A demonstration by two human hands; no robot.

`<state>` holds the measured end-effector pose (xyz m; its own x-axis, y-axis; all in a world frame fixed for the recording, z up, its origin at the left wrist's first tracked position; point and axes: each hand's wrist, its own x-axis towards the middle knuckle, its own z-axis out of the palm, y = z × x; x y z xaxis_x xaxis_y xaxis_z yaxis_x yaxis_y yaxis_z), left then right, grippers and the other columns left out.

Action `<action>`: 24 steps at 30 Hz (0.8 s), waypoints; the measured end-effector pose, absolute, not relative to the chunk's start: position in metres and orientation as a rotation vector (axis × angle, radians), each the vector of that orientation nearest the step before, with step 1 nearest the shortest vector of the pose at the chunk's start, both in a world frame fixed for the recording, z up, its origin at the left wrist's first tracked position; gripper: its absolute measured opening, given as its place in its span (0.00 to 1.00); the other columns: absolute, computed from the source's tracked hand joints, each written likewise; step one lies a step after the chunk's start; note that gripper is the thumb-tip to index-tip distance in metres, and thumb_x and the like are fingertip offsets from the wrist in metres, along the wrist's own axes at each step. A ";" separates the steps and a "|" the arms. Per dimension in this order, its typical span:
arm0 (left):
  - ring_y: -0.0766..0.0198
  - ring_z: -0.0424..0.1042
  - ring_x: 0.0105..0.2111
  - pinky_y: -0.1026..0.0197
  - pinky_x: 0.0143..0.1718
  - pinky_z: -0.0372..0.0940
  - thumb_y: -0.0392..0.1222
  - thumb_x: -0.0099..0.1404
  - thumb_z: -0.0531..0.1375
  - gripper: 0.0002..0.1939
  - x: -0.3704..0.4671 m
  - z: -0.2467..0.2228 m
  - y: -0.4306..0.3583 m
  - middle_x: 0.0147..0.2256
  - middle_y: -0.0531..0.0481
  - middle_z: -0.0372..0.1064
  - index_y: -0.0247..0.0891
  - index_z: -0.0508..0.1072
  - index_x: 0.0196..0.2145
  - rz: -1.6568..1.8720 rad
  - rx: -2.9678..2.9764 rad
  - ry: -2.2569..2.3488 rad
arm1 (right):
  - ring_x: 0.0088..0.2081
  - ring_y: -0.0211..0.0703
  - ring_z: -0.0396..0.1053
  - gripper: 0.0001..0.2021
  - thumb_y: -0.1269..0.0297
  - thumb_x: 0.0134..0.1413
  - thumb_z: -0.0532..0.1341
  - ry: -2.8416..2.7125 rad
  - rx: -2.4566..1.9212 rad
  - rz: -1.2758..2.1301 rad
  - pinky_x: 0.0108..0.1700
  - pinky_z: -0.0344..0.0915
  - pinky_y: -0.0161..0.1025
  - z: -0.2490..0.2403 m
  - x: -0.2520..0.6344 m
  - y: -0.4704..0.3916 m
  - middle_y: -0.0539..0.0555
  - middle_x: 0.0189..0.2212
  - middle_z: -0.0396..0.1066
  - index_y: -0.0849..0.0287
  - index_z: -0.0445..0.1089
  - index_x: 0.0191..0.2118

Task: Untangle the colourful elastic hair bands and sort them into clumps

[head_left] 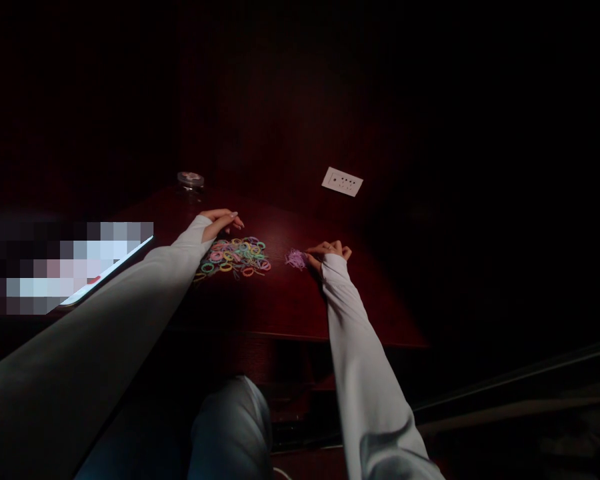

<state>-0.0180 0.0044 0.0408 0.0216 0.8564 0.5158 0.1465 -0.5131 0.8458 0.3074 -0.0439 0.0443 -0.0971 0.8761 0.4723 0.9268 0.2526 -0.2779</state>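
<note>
A loose heap of small ring-shaped hair ties [237, 257] in pink, yellow, green, blue and orange lies on the dark red table. My left hand [223, 223] hovers at the heap's far left edge, its fingers loosely bent and the thumb apart; I see nothing held in it. To the right sits a smaller pile of purple hair ties [295, 259]. At that pile's right edge my right hand [334, 251] brings thumb and index finger nearly together, the other fingers curled. Whatever is between those fingertips is too small to make out.
A clear lidded jar [191, 183] stands at the back left. On the left, a bright-edged screen device [107, 267] is mostly pixelated. A white socket panel [343, 181] is mounted behind the table. The table's front edge [280, 335] runs close before my knees.
</note>
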 end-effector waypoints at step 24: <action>0.58 0.72 0.30 0.55 0.37 0.68 0.58 0.67 0.55 0.23 -0.018 0.048 -0.004 0.24 0.49 0.74 0.43 0.70 0.20 1.614 1.778 1.088 | 0.53 0.50 0.61 0.11 0.60 0.68 0.61 -2.206 -1.309 -0.062 0.58 0.44 0.49 0.048 0.170 -0.045 0.50 0.47 0.78 0.42 0.80 0.50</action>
